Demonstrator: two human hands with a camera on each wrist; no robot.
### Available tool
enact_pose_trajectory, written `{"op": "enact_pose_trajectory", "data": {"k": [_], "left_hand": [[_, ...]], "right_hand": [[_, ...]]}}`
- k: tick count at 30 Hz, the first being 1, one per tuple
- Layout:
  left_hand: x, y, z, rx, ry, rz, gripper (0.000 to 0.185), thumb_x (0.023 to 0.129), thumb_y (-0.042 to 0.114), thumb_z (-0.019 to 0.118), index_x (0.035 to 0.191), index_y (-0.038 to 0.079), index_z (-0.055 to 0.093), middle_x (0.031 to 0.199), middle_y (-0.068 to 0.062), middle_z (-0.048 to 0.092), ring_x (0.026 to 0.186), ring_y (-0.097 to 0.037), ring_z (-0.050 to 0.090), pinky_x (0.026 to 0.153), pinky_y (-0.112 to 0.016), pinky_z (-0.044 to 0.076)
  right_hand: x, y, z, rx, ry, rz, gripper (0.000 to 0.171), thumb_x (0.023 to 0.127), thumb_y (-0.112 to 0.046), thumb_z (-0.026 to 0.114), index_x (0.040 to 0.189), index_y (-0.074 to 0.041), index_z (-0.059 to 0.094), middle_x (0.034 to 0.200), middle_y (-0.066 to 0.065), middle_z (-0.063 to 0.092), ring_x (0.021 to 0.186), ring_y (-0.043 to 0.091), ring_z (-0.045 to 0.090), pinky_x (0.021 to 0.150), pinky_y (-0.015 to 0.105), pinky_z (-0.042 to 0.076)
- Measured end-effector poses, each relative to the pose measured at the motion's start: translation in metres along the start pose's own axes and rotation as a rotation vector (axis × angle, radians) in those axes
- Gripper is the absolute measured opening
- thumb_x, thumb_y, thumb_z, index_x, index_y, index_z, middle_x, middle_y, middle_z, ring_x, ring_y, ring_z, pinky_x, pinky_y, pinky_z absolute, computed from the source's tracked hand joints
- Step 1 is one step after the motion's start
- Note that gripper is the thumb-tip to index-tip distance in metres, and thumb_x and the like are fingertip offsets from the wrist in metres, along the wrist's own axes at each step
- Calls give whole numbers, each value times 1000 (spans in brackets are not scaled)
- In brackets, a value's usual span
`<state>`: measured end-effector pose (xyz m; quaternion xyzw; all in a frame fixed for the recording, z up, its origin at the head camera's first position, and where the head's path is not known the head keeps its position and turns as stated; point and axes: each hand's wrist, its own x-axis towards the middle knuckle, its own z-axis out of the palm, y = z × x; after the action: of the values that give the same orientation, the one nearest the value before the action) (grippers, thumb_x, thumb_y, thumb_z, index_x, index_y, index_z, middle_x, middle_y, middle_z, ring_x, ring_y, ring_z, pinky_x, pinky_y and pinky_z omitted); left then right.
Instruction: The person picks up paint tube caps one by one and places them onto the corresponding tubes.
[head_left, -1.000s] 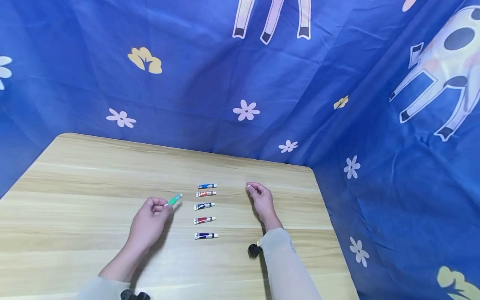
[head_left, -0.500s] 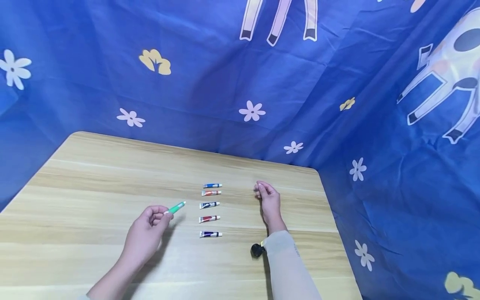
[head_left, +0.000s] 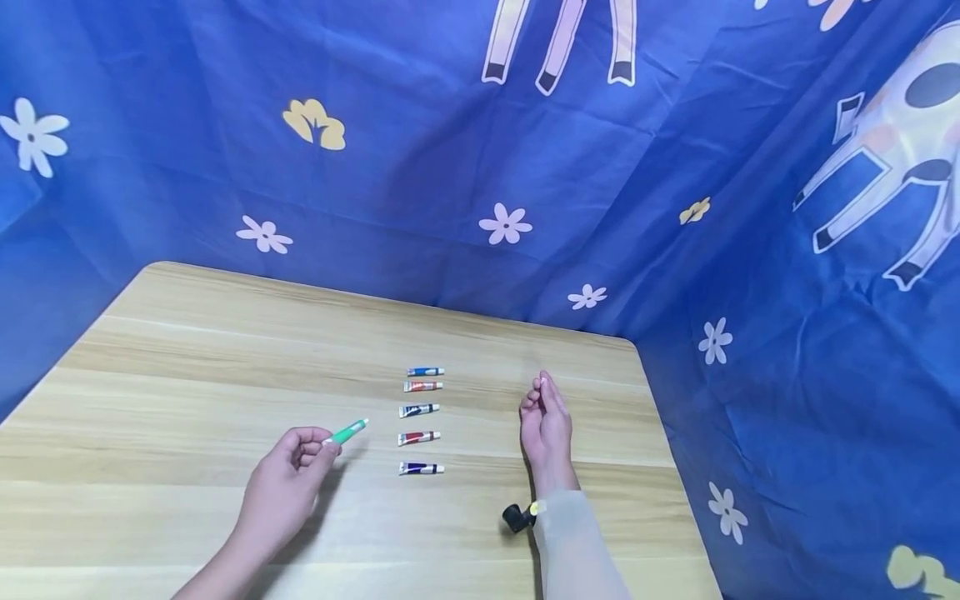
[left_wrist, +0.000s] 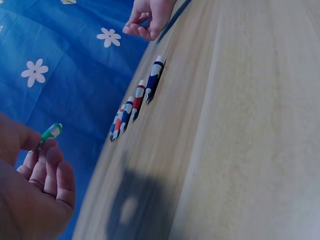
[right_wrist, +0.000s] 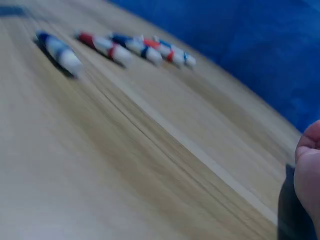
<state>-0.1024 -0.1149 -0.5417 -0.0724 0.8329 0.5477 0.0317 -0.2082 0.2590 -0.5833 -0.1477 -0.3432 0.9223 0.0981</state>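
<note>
In the head view my left hand (head_left: 288, 475) pinches a green paint tube (head_left: 348, 432) by its flat end between thumb and fingertips, above the table. The tube's narrow tip points up and to the right. My right hand (head_left: 547, 425) is raised to the right of the row of tubes, its side turned to the camera. Thumb and forefinger meet around a small white cap, which is mostly hidden. In the left wrist view, the green tube (left_wrist: 52, 131) shows past the thumb, and the right hand (left_wrist: 150, 17) appears at the top.
Several paint tubes lie in a column between the hands: blue (head_left: 426, 372), orange (head_left: 423, 386), dark blue (head_left: 418, 410), red (head_left: 418, 437) and purple (head_left: 422, 468), white caps facing right. The wooden table (head_left: 187, 375) meets a blue patterned curtain (head_left: 390, 167) behind and at right.
My left hand has lowered slightly with the green tube. The right hand has shifted right and rolled so its palm side shows more. The row of tubes lies still; the head view has turned slightly.
</note>
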Motion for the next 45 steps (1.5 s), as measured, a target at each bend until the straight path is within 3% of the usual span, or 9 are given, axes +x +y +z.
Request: {"op": "enact_pose_trajectory", "data": {"k": [7,13,17,20,25,34,38,42,45], "left_hand": [[2,3,0,-15,20,-7,30,111,35,63,127,11,65,100,2,70,81,-1,57,69,-19,49],[1,5,2,-62,-32,-36,32,111,36,63,130,10,63,101,2,73,80,-4,58,68,-22,50],[0,9,6,-121,-86,-72,34,111,33,63,134,8,62,106,1,77,78,-6,59,64,-24,50],[-1,12,10,-158,-122,-87,36,111,30,64,137,6,61,110,-2,79,82,-5,63,68,-21,54],[-3,17,19,-188,-156,-77,33,110,26,65,136,4,62,111,-4,77,95,-4,69,87,-14,58],[-10,25,32,-243,-178,-49,28,108,20,67,130,3,65,107,-4,75,93,-7,70,88,-15,59],[-13,30,36,-261,-187,-48,26,108,19,67,129,3,65,105,-5,74,91,-8,70,86,-18,59],[-15,32,38,-262,-193,-46,26,107,20,68,128,4,66,104,-3,74,90,-9,69,83,-20,58],[-16,34,38,-261,-195,-43,26,107,20,69,128,5,66,104,-3,74,90,-9,69,83,-20,57]], "right_hand": [[-29,-1,6,155,10,19,20,112,-13,55,127,-3,64,96,2,70,82,9,65,75,18,55],[-46,-2,6,172,18,13,15,111,-13,58,119,-3,66,93,2,71,80,9,64,73,18,55],[-58,0,4,115,9,8,14,110,-13,60,116,-4,70,93,1,71,80,9,65,74,18,56],[-68,3,4,29,-22,7,15,111,-12,59,111,-7,73,93,-1,72,81,7,66,76,17,57],[-85,10,11,-131,-107,8,16,110,-9,61,108,-11,76,92,-4,76,82,5,69,79,16,58],[-107,21,31,-327,-204,-20,23,104,-1,67,105,-19,81,93,-5,80,82,4,73,80,16,61],[-116,28,41,-471,-210,-17,19,102,1,70,115,-6,80,96,-4,80,84,5,74,84,19,63],[-127,32,52,-703,-266,-63,25,99,0,74,121,11,74,102,3,78,88,7,74,87,21,64],[-133,34,58,-849,-335,-123,21,97,-2,77,115,8,76,106,17,77,91,6,73,84,20,63]]}}
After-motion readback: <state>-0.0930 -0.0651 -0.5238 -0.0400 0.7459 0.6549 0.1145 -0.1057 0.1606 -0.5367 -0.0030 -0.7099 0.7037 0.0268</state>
